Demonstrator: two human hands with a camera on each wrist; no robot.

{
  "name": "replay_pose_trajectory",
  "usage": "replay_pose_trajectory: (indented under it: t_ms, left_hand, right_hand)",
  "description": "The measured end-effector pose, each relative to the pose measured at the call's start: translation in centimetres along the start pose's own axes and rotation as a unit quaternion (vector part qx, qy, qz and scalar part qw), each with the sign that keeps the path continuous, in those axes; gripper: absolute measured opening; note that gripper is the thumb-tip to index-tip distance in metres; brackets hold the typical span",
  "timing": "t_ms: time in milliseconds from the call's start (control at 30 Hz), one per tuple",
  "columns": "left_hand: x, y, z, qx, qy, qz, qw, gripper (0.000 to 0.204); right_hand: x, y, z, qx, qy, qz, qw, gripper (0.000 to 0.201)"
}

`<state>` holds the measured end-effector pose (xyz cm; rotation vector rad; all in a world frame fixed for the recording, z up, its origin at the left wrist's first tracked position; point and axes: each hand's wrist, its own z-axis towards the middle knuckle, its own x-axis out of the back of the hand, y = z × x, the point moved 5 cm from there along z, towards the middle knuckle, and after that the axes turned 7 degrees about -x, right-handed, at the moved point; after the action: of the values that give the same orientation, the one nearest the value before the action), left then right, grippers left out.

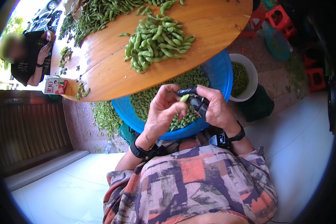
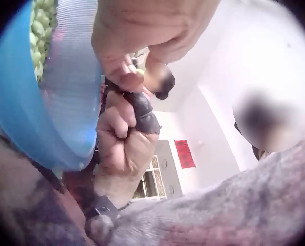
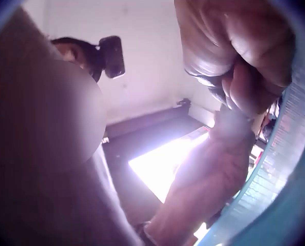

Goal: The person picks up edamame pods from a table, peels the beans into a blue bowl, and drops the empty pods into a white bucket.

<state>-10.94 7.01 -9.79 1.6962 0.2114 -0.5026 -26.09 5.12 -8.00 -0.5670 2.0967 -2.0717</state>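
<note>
A light-green soybean pod (image 1: 184,98) is between my two hands, over the blue basket (image 1: 229,72). From the left side, my left hand (image 1: 161,110) pinches it with thumb and fingers. On the other side my right hand (image 1: 216,108), with black wrapping (image 1: 199,106) on its thumb and fingers, grips the pod too. Below them, shelled green soybeans (image 1: 143,102) fill the basket. The left wrist view shows the curled fingers of the right hand (image 2: 124,130) close under the left hand (image 2: 152,31). In the right wrist view the pod is hidden behind fingers.
A wooden table (image 1: 100,71) beyond the basket bears a heap of soybean pods (image 1: 156,43), a bigger pile (image 1: 97,16) and a carton (image 1: 55,85). Another person (image 1: 28,56) sits at its far left. A white bucket (image 1: 252,76), red stools (image 1: 282,20) and scattered husks (image 1: 104,117) are around.
</note>
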Motion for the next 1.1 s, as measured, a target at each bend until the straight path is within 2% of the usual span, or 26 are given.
replay_pose_trajectory:
  t_ms: [33,100,133,267,367,400,500,533,667,767,867,1000,1100]
  left_hand:
    - [-0.1,0.2,-0.2,-0.008,0.012,0.063,0.998,0.037]
    - [0.4,0.5,-0.4,-0.056,-0.007,0.247,0.967,0.037]
    - [0.3,1.2,-0.4,-0.076,-0.016,0.325,0.943,0.025]
    - [0.1,1.8,-0.5,-0.092,-0.006,0.373,0.923,0.018]
    - [0.4,1.1,-0.4,-0.094,0.06,0.105,0.988,0.012]
    - [0.1,1.6,-0.4,-0.09,0.063,0.059,0.992,0.013]
    - [-0.1,2.0,0.1,-0.075,0.059,0.005,0.995,0.013]
    - [-0.4,2.1,0.1,-0.075,0.074,0.001,0.994,0.014]
    - [0.0,1.1,-0.1,-0.081,0.059,-0.015,0.995,0.014]
    - [-0.4,0.9,-0.2,-0.041,0.056,-0.052,0.996,0.015]
    - [-0.6,1.0,-0.2,-0.033,0.049,-0.08,0.995,0.017]
    - [-0.6,1.0,-0.2,-0.018,0.049,-0.08,0.995,0.019]
    - [-0.3,1.0,-0.2,-0.027,0.027,-0.008,0.999,0.018]
  right_hand:
    - [-0.1,-0.1,0.0,0.002,-0.001,-0.001,1.0,0.021]
    - [-0.3,-1.0,-0.1,0.046,0.002,-0.1,0.994,0.018]
    - [-0.3,-1.5,-0.2,0.051,-0.002,-0.127,0.991,0.016]
    - [-1.3,-2.3,-1.1,0.117,0.035,-0.219,0.968,0.024]
    - [-0.9,-2.9,-1.2,0.128,0.078,-0.168,0.974,0.029]
    - [-0.6,-3.3,-1.4,0.134,0.127,-0.156,0.97,0.03]
    - [0.2,-2.6,-1.1,0.099,0.142,-0.094,0.98,0.029]
    - [0.2,-2.0,-1.0,0.051,0.133,-0.062,0.988,0.029]
    - [-0.7,-1.9,-0.5,0.066,0.129,-0.013,0.989,0.032]
    - [-0.5,-1.3,-0.4,0.071,0.122,-0.014,0.99,0.036]
    - [-0.4,-1.6,-0.4,0.06,0.132,-0.024,0.989,0.037]
    - [-0.1,-1.8,-0.6,0.065,0.133,-0.056,0.987,0.036]
    - [-0.2,-1.7,-0.6,0.044,0.113,-0.048,0.991,0.035]
